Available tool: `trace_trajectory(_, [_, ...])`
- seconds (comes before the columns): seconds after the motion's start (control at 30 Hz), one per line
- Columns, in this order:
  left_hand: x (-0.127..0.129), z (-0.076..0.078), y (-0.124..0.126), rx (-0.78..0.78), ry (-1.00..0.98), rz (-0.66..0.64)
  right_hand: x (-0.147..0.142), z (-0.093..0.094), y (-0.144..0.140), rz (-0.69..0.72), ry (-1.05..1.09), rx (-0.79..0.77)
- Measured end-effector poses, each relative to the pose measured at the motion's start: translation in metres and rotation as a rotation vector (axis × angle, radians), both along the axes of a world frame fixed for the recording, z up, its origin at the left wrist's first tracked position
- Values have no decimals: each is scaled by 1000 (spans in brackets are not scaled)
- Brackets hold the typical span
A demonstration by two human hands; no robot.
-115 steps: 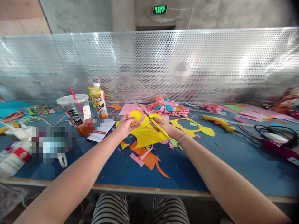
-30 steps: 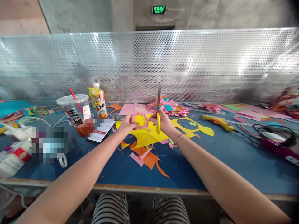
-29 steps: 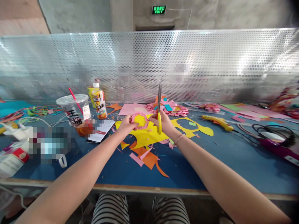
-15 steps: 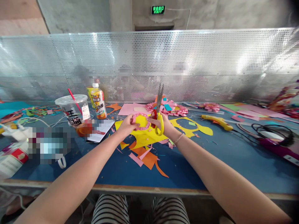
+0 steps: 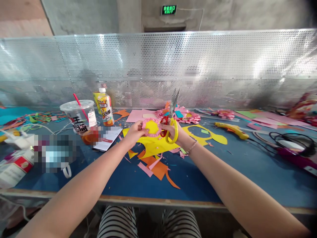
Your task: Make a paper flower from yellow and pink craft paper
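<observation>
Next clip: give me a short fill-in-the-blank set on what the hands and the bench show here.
1. The right hand holds scissors with ____ handles.
2. The left hand grips a yellow paper disc with a ____ frilled edge.
3. The scissor blades point ____, away from the table.
4. The straw in the plastic cup is ____.

Missing words: yellow; pink; up; red

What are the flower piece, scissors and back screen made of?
Flower piece: matte coloured paper or thin foam, by its cut, crinkled pink rim. Scissors: grey metal blades, glossy yellow plastic handles. Back screen: shiny perforated sheet metal, likely aluminium or steel.
</observation>
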State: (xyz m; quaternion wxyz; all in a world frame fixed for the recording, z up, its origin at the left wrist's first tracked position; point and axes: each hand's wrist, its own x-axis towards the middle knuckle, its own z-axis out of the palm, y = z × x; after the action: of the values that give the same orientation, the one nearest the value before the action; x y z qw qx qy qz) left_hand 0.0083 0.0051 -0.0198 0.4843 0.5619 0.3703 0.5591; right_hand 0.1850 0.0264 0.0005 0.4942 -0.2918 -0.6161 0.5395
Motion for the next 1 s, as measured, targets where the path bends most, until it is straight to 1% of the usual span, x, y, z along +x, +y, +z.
trace_trajectory(0.1, [-1,-1,1,-25,-53,-17,-1,1,-1,-15,10,-36])
trace_trajectory(0.2, [-1,0,0,-30,-82,-37,-1,2,0,-20,15,-41])
trace_trajectory(0.53, [-1,1,-1,14,-94,-45,-1,3,0,-41,-1,-44])
trace_trajectory(0.7, [-1,1,0,36,-96,-45,0,0,2,-9,-38,-45])
trace_trajectory(0.8, [0,1,0,46,-34,-12,2,-2,3,-14,-110,22])
trace_trajectory(0.9, [0,1,-1,76,88,35,3,-5,3,-46,-194,92])
trace_trajectory(1.0, [0,3,-3,186,251,81,2,-10,5,-49,-239,159])
